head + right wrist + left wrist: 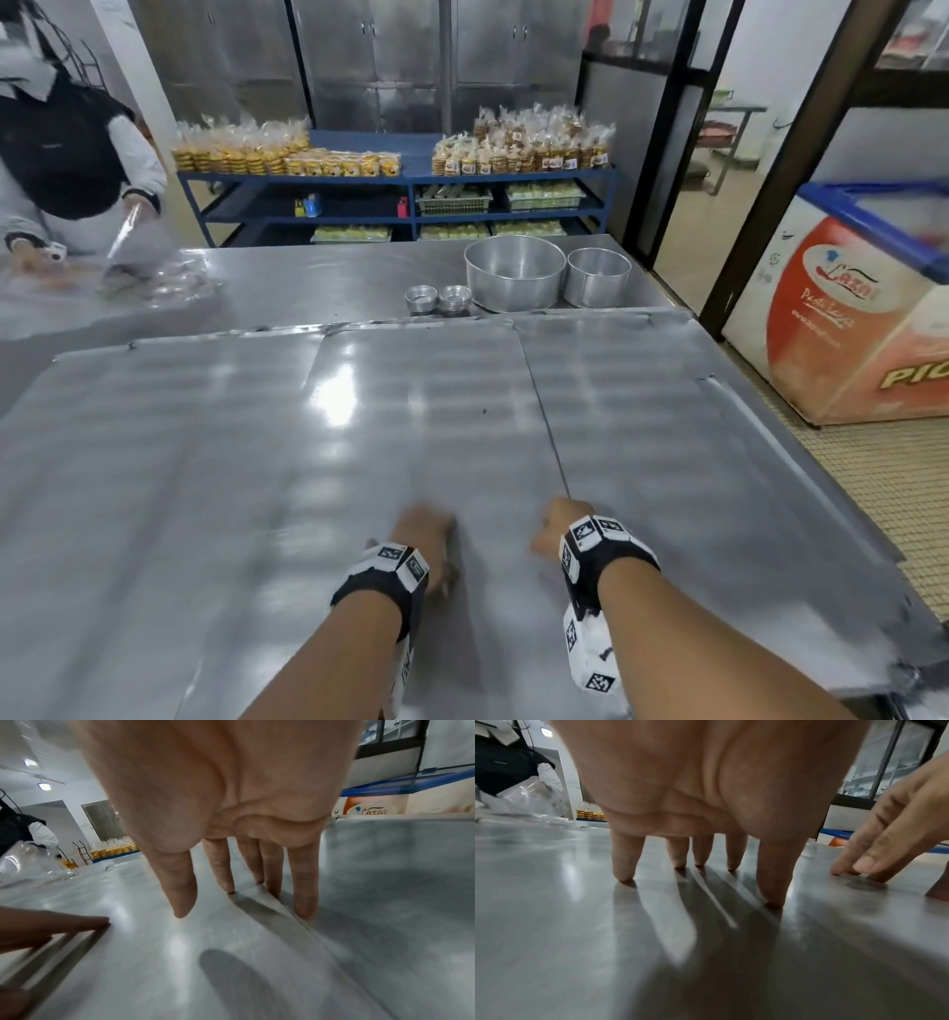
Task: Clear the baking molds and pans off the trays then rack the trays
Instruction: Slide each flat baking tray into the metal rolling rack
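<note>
Three flat steel trays lie overlapping on the steel table: a left tray (154,462), a middle tray (421,390) and a right tray (708,437). My left hand (429,537) stands on the middle tray with straight fingers, fingertips (625,876) touching the metal. My right hand (560,524) presses its straight fingertips (304,912) down beside the seam where the right tray begins. Neither hand holds anything. Beyond the trays stand a large round pan (513,275), a smaller round pan (598,280) and two short stacks of small molds (436,299).
Another person (72,154) handles clear plastic bags (154,282) at the table's far left. A blue shelf (395,177) of packed biscuits stands behind the table. A chest freezer (852,318) sits to the right, across a strip of floor.
</note>
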`<state>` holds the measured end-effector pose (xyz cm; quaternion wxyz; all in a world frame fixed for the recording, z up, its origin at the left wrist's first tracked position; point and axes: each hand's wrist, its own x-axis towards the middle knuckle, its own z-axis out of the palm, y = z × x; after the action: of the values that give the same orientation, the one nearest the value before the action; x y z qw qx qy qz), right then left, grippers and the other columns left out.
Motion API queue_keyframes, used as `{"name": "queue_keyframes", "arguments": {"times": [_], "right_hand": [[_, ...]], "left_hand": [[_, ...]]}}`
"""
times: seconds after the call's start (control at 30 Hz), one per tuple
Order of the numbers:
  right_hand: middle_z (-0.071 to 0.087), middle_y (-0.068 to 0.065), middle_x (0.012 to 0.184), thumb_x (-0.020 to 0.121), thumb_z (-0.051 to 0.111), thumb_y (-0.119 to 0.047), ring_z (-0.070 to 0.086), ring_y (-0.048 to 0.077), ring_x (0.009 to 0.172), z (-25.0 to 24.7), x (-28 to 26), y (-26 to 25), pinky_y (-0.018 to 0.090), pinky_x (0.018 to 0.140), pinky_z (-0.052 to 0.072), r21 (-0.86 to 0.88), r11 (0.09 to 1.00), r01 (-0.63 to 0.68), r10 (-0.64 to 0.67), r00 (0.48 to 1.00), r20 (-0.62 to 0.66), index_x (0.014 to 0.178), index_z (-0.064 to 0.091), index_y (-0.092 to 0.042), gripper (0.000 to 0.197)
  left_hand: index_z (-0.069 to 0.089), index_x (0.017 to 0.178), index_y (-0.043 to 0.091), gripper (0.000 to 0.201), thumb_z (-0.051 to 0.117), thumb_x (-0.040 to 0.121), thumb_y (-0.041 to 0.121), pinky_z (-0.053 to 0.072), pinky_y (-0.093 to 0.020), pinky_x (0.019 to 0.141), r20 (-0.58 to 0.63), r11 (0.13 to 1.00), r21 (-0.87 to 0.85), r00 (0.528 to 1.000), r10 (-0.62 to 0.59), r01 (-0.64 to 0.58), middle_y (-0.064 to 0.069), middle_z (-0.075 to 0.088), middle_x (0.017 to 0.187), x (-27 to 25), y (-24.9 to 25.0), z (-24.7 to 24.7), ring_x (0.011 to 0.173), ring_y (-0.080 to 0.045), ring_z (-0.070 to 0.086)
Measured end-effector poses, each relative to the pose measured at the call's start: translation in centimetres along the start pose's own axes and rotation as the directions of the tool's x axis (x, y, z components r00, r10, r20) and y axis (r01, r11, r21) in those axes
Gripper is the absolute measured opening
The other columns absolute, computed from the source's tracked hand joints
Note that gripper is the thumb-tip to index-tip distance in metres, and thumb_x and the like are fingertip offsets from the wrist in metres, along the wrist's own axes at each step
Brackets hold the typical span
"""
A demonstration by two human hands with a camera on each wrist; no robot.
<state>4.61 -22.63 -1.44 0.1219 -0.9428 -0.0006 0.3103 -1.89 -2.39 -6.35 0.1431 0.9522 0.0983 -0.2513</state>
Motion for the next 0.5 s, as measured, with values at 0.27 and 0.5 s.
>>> {"name": "queue_keyframes", "arguments": {"times": [0.27, 0.5], "right_hand": [[0.007, 0.018, 0.161, 0.076, 0.074, -0.042, 0.029, 0.037, 0.144, 4.4, -2.9, -1.0, 0.035, 0.11, 0.036, 0.006, 0.991, -0.132, 0.132, 0.99, -0.043, 0.144, 0.039, -0.021, 0.08], [0.015, 0.014, 0.157, 0.063, 0.076, -0.039, 0.032, 0.037, 0.138, 5.7, -3.5, -1.4, 0.031, 0.104, 0.038, 0.058, 0.983, -0.173, 0.18, 0.975, -0.134, 0.135, 0.045, -0.022, 0.08]], "left_hand": [[0.034, 0.149, 0.037, 0.086, 0.074, 0.073, 0.048, 0.033, -0.05, 0.114, -0.095, 0.979, -0.132, 0.981, -0.169, 0.156, 0.001, 0.02, 0.158, -4.8, -7.4, 0.1, 0.146, -0.022, 0.021], [0.033, 0.143, 0.047, 0.094, 0.073, 0.062, 0.073, 0.035, -0.059, 0.106, -0.146, 0.915, -0.196, 0.913, -0.382, 0.352, 0.001, 0.024, 0.149, -7.6, -13.1, 0.5, 0.142, -0.031, 0.019]]}}
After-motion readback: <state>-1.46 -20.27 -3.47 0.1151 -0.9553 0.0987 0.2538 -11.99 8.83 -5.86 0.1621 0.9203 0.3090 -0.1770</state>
